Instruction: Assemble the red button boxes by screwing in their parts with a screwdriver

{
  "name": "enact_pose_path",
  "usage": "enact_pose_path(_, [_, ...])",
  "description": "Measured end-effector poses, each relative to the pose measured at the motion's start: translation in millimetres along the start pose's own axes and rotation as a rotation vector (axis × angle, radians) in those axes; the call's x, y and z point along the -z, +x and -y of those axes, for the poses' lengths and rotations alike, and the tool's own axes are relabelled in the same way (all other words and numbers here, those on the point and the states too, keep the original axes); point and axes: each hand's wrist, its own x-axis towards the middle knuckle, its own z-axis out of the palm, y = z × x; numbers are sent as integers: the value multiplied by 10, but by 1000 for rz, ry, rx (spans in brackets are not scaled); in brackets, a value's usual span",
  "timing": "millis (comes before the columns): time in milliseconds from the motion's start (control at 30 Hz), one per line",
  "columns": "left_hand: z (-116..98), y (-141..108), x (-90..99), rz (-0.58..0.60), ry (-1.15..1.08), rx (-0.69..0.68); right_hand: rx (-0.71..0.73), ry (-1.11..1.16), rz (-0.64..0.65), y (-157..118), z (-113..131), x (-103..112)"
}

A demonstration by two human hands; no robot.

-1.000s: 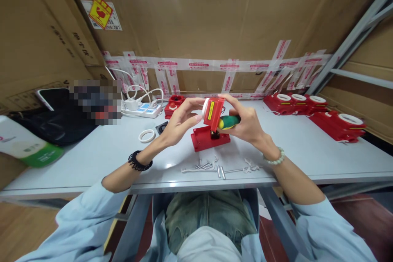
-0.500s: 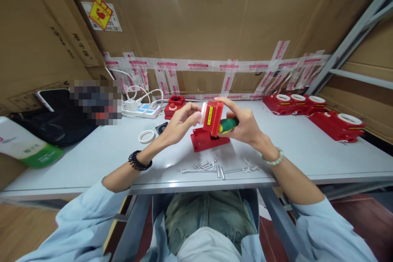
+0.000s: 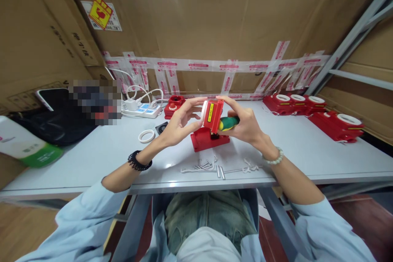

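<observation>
A red housing with a yellow label and a white ring on its left side is held up between my hands. My left hand has its fingers curved round the white ring side, fingertips at the top and thumb below. My right hand grips the housing's right edge and also holds a green and yellow screwdriver handle. Under the housing, a red base plate lies on the table. Several screws, two metal pins and white cord lie near the table's front edge.
A loose white ring and a black square part lie left of centre. Behind them are a red part and a power strip. Red units stand at the right; a white-green pack lies left.
My left hand has opened wider round the white ring, its fingers moving up to the top edge. The housing has tilted slightly; my right hand has hardly moved.
</observation>
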Motion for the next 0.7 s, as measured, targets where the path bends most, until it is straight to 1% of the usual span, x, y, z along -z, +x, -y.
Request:
enact_pose_path(133, [3,16,-19,-54,15,94,3,-4,17,-6,-6,-5])
enact_pose_path(233, [54,42,-34,-136,9,205,78,-60,3,-16,-7,-37])
enact_pose_path(300, [84,61,-48,-150,-64,295,129,-140,-12,-20,-1,-59])
enact_pose_path(400, [75,79,-71,-94,-212,455,183,-271,-3,-22,12,-77])
enact_pose_path(467, [43,80,-78,-61,-256,522,239,-325,6,-24,18,-82])
enact_pose_path(633, [23,57,-28,80,-207,523,398,-397,26,-47,25,-87])
enact_pose_path(700, [46,48,0,78,-127,472,434,-405,29,-58,29,-87])
